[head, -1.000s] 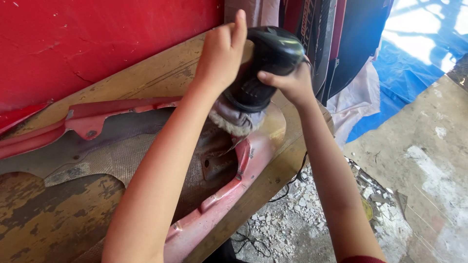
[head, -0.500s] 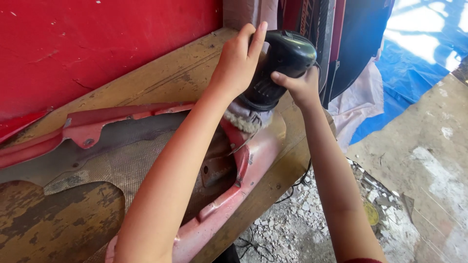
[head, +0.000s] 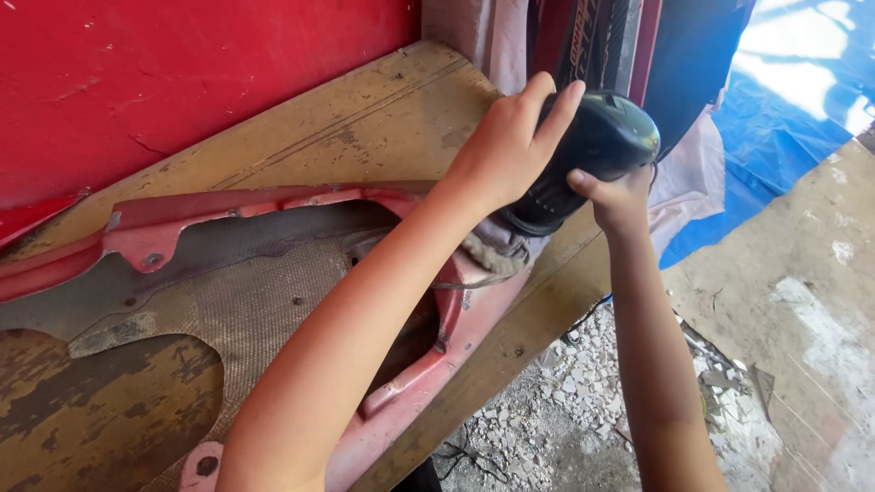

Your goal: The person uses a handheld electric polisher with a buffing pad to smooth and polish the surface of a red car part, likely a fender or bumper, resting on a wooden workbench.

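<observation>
Both my hands grip a black handheld power polisher [head: 592, 155] with a woolly pad under it. My left hand [head: 506, 146] lies over its top and near side. My right hand [head: 618, 196] holds its right side from below. The pad presses on the far right corner of a red, weave-backed vehicle body panel [head: 273, 292]. That panel lies inner side up on a worn wooden board [head: 365, 118]. The pad is partly hidden behind my left wrist.
A red wall or panel [head: 182, 73] stands behind the board. Upright dark and red panels [head: 592, 46] lean at the back. A blue tarp [head: 784, 100] lies at right. Rubble [head: 565, 410], a cable and bare concrete floor [head: 802, 310] sit below the board's edge.
The polisher and both hands have moved toward the panel's far right corner. The view has shifted with them.
</observation>
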